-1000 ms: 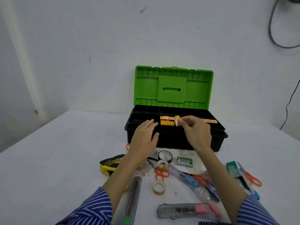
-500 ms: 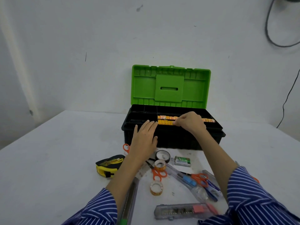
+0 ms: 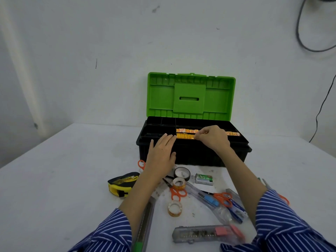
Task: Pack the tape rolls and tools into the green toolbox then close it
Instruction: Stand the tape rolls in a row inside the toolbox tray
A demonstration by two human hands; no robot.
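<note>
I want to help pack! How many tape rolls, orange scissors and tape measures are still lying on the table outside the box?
Tape rolls: 3, one black, two orange-rimmed
Orange scissors: 4, the last two partly hidden
Tape measure: 1
Total: 8

The right hand (image 3: 213,138) covers the middle of the yellow tape rolls (image 3: 185,136) in the toolbox (image 3: 192,157) — whether its curled fingertips pinch one cannot be told. A utility knife (image 3: 143,224) under the left forearm runs off the bottom edge — print on the small green box (image 3: 204,179) is unreadable
</note>
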